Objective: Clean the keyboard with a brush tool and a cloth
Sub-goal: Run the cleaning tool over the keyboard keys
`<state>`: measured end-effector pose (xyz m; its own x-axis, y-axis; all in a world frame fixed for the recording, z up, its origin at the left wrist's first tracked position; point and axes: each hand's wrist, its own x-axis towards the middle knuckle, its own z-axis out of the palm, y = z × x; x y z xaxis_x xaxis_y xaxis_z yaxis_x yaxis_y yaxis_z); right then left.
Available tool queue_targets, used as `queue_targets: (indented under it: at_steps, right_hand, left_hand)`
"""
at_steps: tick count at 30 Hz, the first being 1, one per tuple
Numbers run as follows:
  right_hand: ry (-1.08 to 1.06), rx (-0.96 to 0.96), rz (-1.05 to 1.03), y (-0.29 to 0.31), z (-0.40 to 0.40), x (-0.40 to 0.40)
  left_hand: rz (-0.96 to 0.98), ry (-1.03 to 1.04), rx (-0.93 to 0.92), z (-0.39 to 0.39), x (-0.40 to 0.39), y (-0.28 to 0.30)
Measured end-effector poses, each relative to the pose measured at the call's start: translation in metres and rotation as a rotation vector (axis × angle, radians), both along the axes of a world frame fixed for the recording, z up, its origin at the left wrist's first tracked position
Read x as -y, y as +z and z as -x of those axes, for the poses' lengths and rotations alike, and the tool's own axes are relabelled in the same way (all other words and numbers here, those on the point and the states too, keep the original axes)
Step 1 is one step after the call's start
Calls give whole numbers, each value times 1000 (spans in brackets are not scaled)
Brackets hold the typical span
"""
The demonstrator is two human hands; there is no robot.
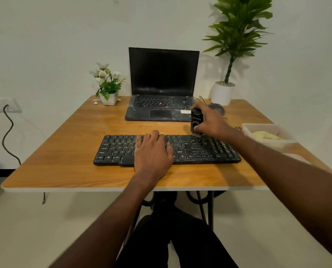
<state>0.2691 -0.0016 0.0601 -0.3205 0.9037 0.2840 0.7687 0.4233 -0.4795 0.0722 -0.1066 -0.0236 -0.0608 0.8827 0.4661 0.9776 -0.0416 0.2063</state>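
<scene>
white wall behind, pale floor below, and a square wooden table with a white edge (64, 144) carrying everything. flat black plastic keyboard (200, 151) lying across the near middle, dusty, long edge facing the seat. left hand (153, 151) spread flat over the centre keys, fingers (147, 137) straight and pressing down, gripping nothing, just pinning the board. right hand (212, 120) curled round a chunky black brush tool (197, 120), held upright with its lower end at the far right rim of the keyboard, just beyond the number-pad rows; bristles hidden, so contact cannot be told. soft yellow cloth (265, 136) bunched in a translucent white plastic tray (248, 127), off to the outer side of the right wrist, untouched.

likely handling: keyboard light, stiff, prone to sliding on smooth wood, so best steadied by a flat palm on the keys or by the frame edges, never by single keycaps, which look able to pop off. brush tool rigid and light, best gripped round its middle. cloth limp, easy to pinch anywhere.

further back, beyond both sets of fingertips, an open dusty black laptop (161, 82), white flowers in a small pot (108, 84) and a tall green plant in a white pot (230, 55).
</scene>
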Motion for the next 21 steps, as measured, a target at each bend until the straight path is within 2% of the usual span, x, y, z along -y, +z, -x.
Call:
queue_targets:
  at_steps: [3, 5, 7, 9, 11, 13, 16, 21]
  right_hand:
    - [54, -38, 57, 4, -10, -2]
    - [86, 73, 61, 5, -22, 0]
    - [18, 173, 17, 9, -35, 1]
    - [-37, 118, -7, 10, -49, 0]
    - [21, 52, 19, 8, -58, 7]
    - [61, 122, 37, 7, -65, 11]
    - [-43, 266, -68, 12, -69, 8]
    - [-34, 101, -19, 6, -66, 9]
  left_hand:
    - [-4, 7, -4, 0, 1, 0]
    - [-4, 7, -3, 0, -1, -1]
    - [1, 11, -4, 0, 0, -1]
    - [-1, 8, -8, -1, 0, -1]
    - [-6, 3, -3, -1, 0, -1]
    - [-3, 6, 1, -1, 0, 0]
    - [2, 8, 2, -1, 2, 0]
    - [-4, 5, 11, -1, 2, 1]
